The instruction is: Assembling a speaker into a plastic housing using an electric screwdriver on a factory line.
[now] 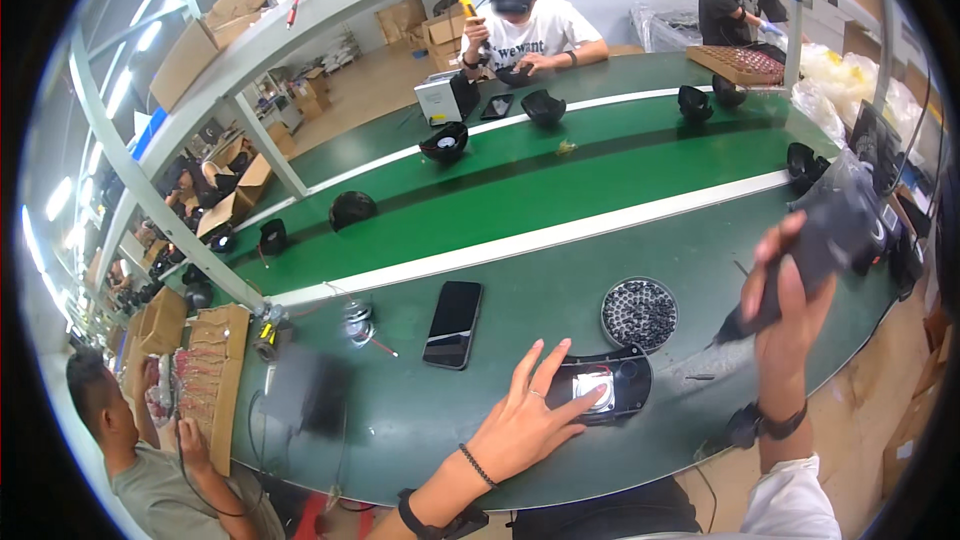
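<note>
Right grip [790, 285] closed around a dark power screwdriver [800, 270]; left hand [530, 410] spread flat, pinning a black housing [605, 385].

Screwdriver is raised and tilted, its bit end pointing down-left toward the housing, which lies below and to the left of the right grip, long axis roughly side to side across the near edge of the desk [400, 410]. Left fingers splay wide, holding nothing, their tips resting on the housing's pale centre. Round tray of small dark parts [640, 313] sits just behind the housing; a phone [453, 324] lies to its left. Desk is green with white stripes, a belt line carrying more black housings; other workers sit opposite and at the lower left, cartons stacked around.
</note>
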`<act>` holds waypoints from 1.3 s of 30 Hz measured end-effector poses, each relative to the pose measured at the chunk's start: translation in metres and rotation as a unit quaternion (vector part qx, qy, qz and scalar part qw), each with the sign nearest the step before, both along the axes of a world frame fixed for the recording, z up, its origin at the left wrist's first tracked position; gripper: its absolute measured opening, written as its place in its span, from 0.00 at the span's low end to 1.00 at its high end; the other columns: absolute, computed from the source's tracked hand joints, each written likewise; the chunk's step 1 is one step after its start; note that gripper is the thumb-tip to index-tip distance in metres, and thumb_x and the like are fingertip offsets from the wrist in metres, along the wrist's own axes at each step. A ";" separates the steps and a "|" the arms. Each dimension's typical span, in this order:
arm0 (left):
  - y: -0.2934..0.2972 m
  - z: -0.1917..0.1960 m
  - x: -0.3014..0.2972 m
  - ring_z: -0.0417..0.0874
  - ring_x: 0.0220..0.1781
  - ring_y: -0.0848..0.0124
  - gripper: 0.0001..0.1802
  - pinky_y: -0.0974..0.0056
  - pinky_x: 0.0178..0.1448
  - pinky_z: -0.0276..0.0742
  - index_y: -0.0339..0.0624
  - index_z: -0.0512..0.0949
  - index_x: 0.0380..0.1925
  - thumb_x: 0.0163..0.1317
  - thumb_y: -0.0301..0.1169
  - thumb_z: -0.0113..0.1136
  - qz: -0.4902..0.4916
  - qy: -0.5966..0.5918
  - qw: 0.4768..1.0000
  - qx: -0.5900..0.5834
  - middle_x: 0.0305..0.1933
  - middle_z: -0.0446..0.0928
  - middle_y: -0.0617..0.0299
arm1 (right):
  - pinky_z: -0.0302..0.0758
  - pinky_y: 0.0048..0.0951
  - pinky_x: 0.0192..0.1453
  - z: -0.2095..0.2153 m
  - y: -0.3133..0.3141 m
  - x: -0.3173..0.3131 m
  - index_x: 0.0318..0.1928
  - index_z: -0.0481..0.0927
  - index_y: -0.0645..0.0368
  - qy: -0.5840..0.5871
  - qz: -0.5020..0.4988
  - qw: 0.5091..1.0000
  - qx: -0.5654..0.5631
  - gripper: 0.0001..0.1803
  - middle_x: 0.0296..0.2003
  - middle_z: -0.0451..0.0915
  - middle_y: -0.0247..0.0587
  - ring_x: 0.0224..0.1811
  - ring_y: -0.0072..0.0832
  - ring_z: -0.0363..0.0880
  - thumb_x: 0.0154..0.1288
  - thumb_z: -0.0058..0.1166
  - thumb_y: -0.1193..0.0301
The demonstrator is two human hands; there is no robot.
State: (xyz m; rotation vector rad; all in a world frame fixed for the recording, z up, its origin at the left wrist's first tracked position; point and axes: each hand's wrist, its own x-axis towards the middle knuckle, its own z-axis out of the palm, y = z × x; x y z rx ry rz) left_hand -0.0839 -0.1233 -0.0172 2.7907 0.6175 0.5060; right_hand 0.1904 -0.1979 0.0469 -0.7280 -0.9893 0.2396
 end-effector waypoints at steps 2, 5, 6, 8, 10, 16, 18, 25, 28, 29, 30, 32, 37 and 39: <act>0.007 0.002 0.000 0.65 0.68 0.45 0.27 0.48 0.66 0.74 0.61 0.80 0.59 0.57 0.38 0.71 -0.006 0.005 0.998 -0.056 0.66 0.66 0.48 | 0.72 0.21 0.28 0.008 0.009 0.027 0.56 0.70 0.66 -0.012 -0.037 0.999 -0.037 0.19 0.43 0.80 0.46 0.23 0.20 0.74 0.68 0.56 0.73; 0.028 0.015 -0.008 0.70 0.63 0.48 0.27 0.50 0.66 0.70 0.59 0.80 0.59 0.57 0.39 0.72 -0.006 0.020 0.995 -0.097 0.64 0.67 0.48 | 0.74 0.23 0.44 -0.007 0.025 0.070 0.56 0.70 0.64 -0.071 -0.074 0.987 -0.126 0.19 0.46 0.80 0.40 0.36 0.20 0.77 0.66 0.57 0.77; 0.038 0.022 -0.009 0.72 0.61 0.49 0.27 0.51 0.66 0.69 0.58 0.80 0.59 0.56 0.40 0.72 -0.012 0.030 0.996 -0.084 0.63 0.68 0.48 | 0.74 0.23 0.44 -0.015 0.027 0.080 0.56 0.70 0.64 -0.069 -0.074 0.987 -0.124 0.19 0.46 0.80 0.40 0.36 0.20 0.77 0.66 0.57 0.77; 0.063 0.038 -0.004 0.72 0.58 0.49 0.28 0.51 0.64 0.70 0.57 0.81 0.58 0.55 0.41 0.73 0.018 0.061 0.996 -0.062 0.61 0.70 0.48 | 0.73 0.24 0.49 -0.036 0.036 0.099 0.57 0.69 0.63 -0.076 -0.098 0.985 -0.121 0.20 0.45 0.80 0.39 0.41 0.19 0.76 0.66 0.58 0.78; 0.101 0.041 0.007 0.72 0.59 0.48 0.28 0.52 0.65 0.70 0.54 0.81 0.57 0.54 0.42 0.74 0.030 0.040 0.998 -0.038 0.60 0.71 0.47 | 0.70 0.24 0.54 -0.052 0.043 0.109 0.59 0.68 0.62 -0.100 -0.086 0.982 -0.134 0.22 0.45 0.80 0.38 0.46 0.20 0.74 0.67 0.58 0.78; 0.244 0.019 0.128 0.84 0.46 0.55 0.28 0.57 0.54 0.79 0.39 0.87 0.40 0.48 0.50 0.77 0.146 -0.094 0.984 -0.036 0.40 0.83 0.47 | 0.70 0.26 0.56 -0.087 0.054 0.116 0.62 0.68 0.63 -0.060 -0.085 0.973 -0.208 0.21 0.44 0.80 0.39 0.47 0.22 0.76 0.73 0.54 0.72; 0.294 -0.007 0.182 0.88 0.36 0.56 0.26 0.57 0.47 0.81 0.39 0.88 0.33 0.47 0.52 0.75 0.202 -0.149 0.967 -0.036 0.33 0.86 0.48 | 0.70 0.26 0.56 -0.093 0.054 0.117 0.61 0.68 0.62 -0.063 -0.068 0.972 -0.216 0.20 0.44 0.80 0.38 0.47 0.22 0.76 0.73 0.54 0.72; 0.371 -0.084 0.251 0.72 0.64 0.45 0.22 0.52 0.71 0.67 0.35 0.85 0.44 0.60 0.44 0.64 0.268 -0.328 0.900 -0.103 0.59 0.74 0.35 | 0.71 0.24 0.52 -0.105 0.065 0.105 0.48 0.74 0.62 -0.159 -0.034 0.952 -0.259 0.12 0.40 0.79 0.35 0.44 0.21 0.76 0.70 0.57 0.69; 0.339 -0.071 0.260 0.63 0.73 0.40 0.29 0.51 0.76 0.59 0.35 0.74 0.61 0.65 0.43 0.59 0.210 -0.273 0.928 -0.143 0.69 0.62 0.28 | 0.71 0.23 0.50 -0.104 0.057 0.112 0.42 0.73 0.61 -0.127 -0.030 0.950 -0.283 0.09 0.38 0.78 0.34 0.42 0.21 0.75 0.71 0.57 0.69; 0.318 -0.064 0.261 0.62 0.74 0.40 0.30 0.51 0.77 0.58 0.35 0.72 0.63 0.66 0.42 0.58 0.181 -0.287 0.932 -0.131 0.70 0.60 0.28 | 0.71 0.23 0.49 -0.104 0.052 0.115 0.41 0.73 0.61 -0.110 -0.028 0.956 -0.270 0.08 0.37 0.77 0.34 0.41 0.20 0.75 0.71 0.56 0.69; 0.302 -0.057 0.248 0.60 0.75 0.39 0.30 0.51 0.77 0.57 0.34 0.70 0.64 0.68 0.42 0.57 0.163 -0.300 0.933 -0.116 0.72 0.59 0.29 | 0.71 0.23 0.48 -0.102 0.052 0.112 0.41 0.73 0.61 -0.107 -0.030 0.959 -0.259 0.08 0.35 0.76 0.34 0.40 0.21 0.75 0.72 0.55 0.70; 0.260 -0.042 0.202 0.61 0.75 0.41 0.26 0.51 0.77 0.57 0.34 0.70 0.64 0.72 0.40 0.53 0.091 -0.317 0.937 -0.112 0.72 0.61 0.34 | 0.70 0.23 0.51 -0.097 0.050 0.107 0.43 0.73 0.61 -0.122 -0.018 0.955 -0.270 0.06 0.37 0.76 0.35 0.42 0.21 0.74 0.72 0.53 0.73; 0.058 0.026 0.005 0.77 0.53 0.69 0.25 0.64 0.54 0.76 0.32 0.74 0.57 0.81 0.42 0.37 -0.030 -0.305 0.856 -0.417 0.52 0.77 0.56 | 0.69 0.25 0.56 -0.116 0.051 0.111 0.57 0.71 0.59 -0.132 0.048 0.959 -0.246 0.21 0.46 0.76 0.36 0.48 0.22 0.73 0.66 0.58 0.71; -0.011 0.019 -0.074 0.79 0.47 0.68 0.26 0.62 0.53 0.75 0.30 0.78 0.50 0.81 0.40 0.33 0.029 -0.297 0.854 -0.426 0.50 0.80 0.54 | 0.67 0.26 0.58 -0.122 0.057 0.114 0.65 0.67 0.57 -0.154 0.059 0.960 -0.225 0.31 0.53 0.75 0.38 0.51 0.23 0.72 0.62 0.61 0.67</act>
